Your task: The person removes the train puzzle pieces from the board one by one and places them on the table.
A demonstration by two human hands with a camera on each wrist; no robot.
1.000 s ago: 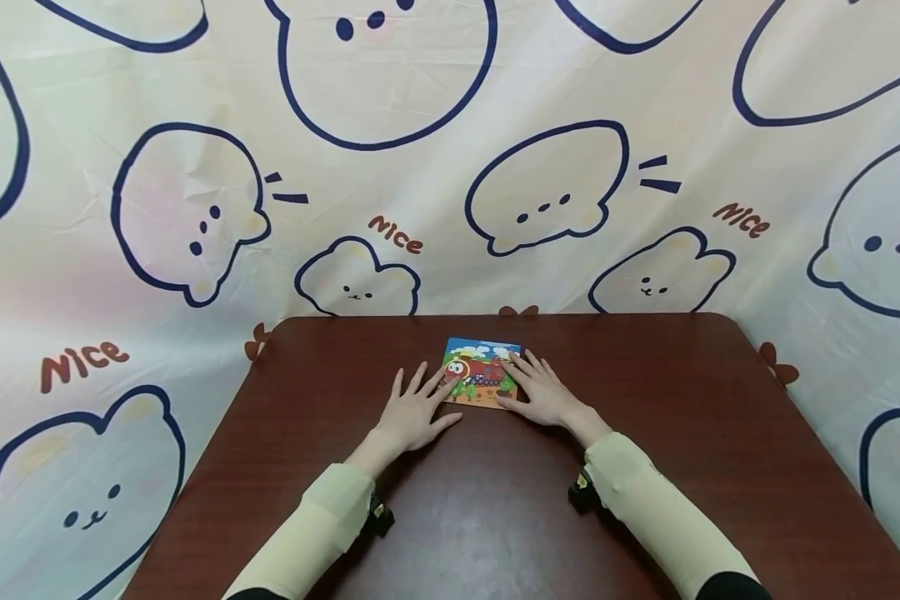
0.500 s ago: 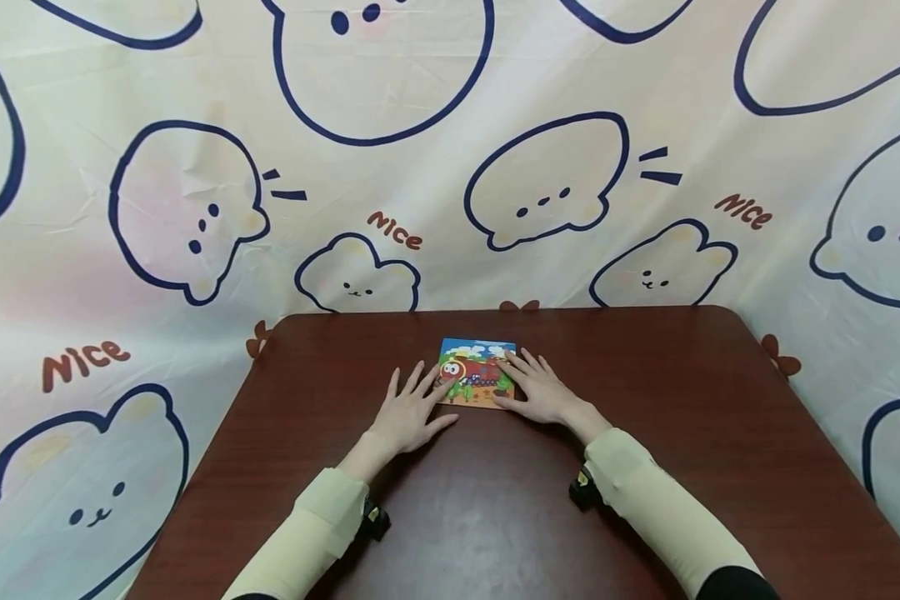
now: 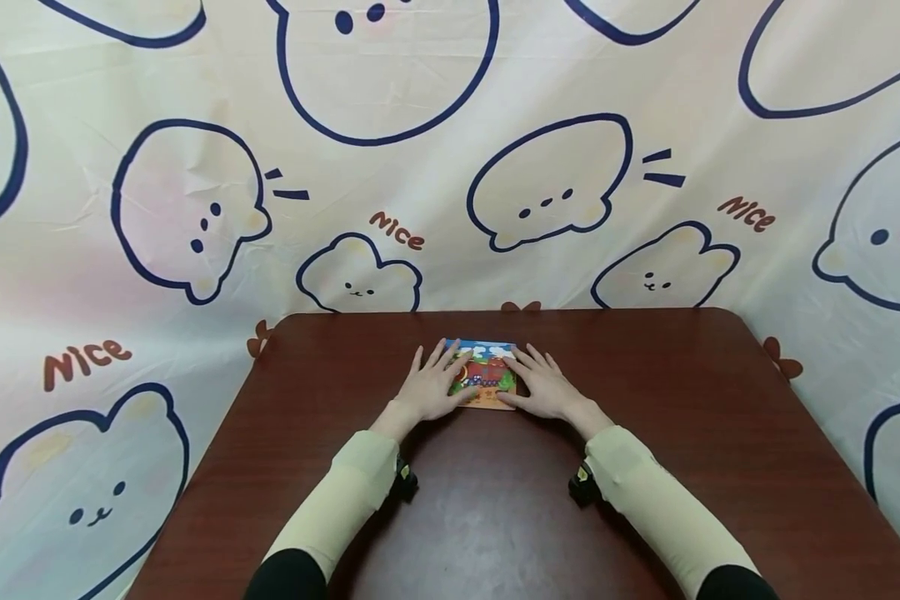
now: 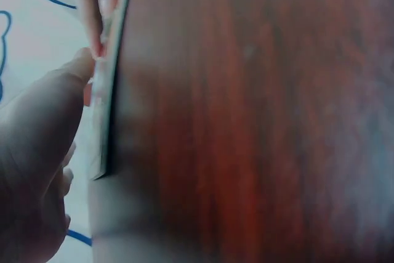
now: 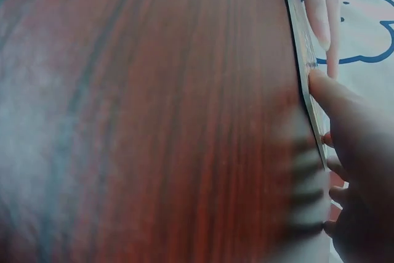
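Note:
Toward the far edge of the table lies a thin, square board (image 3: pixel 489 377) printed with a bright cartoon scene of blue sky, clouds, a red figure and orange ground. My left hand (image 3: pixel 429 388) rests over its left side with fingers spread and straight, hiding part of the picture. On the right side, my right hand (image 3: pixel 549 392) touches the board with outstretched fingertips and thumb. In the left wrist view the board's edge (image 4: pixel 109 109) shows thin and flat beside the left thumb. The right wrist view shows the right thumb on the board's near edge (image 5: pixel 303 72).
The dark red-brown wooden table (image 3: pixel 487 517) has rounded far corners. Close behind it hangs a pale curtain (image 3: pixel 435 183) with blue bear outlines. A small black camera sits at each wrist, the left camera (image 3: pixel 405 482) and the right camera (image 3: pixel 583 488).
My left hand has moved right and slightly forward, farther over the board, covering the red figure's face. The right hand stays almost in place. The board has hardly moved.

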